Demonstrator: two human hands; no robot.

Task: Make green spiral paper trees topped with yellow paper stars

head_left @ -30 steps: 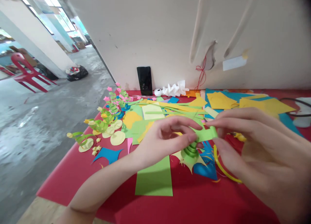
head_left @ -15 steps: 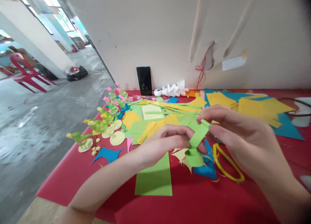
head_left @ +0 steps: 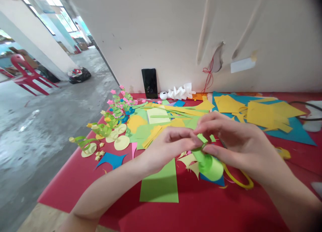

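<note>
A curled light-green paper strip (head_left: 210, 166) hangs from between my two hands, its coil loose below the fingers. My left hand (head_left: 173, 146) pinches the strip's upper end with thumb and fingertips. Close against it, my right hand (head_left: 226, 138) has its thumb and fingers closed on the same end; the fingertips partly hide the paper. Below my left wrist lies a flat green paper sheet (head_left: 161, 188). Under the coil are blue paper scraps (head_left: 218, 181), pale jagged scraps (head_left: 192, 165) and a yellow loop (head_left: 248, 183).
Finished-looking curled paper pieces with pink tips (head_left: 120, 101) and pale paper discs (head_left: 122, 143) stand at the left. A black phone (head_left: 149, 83) leans on the wall. Yellow sheets (head_left: 266, 116) lie on blue paper at right. The red tabletop (head_left: 75, 188) ends at the left.
My right hand has moved left and down to meet my left hand. The green strip's stretched upper part has folded between the fingers, and its coil has swung right and loosened.
</note>
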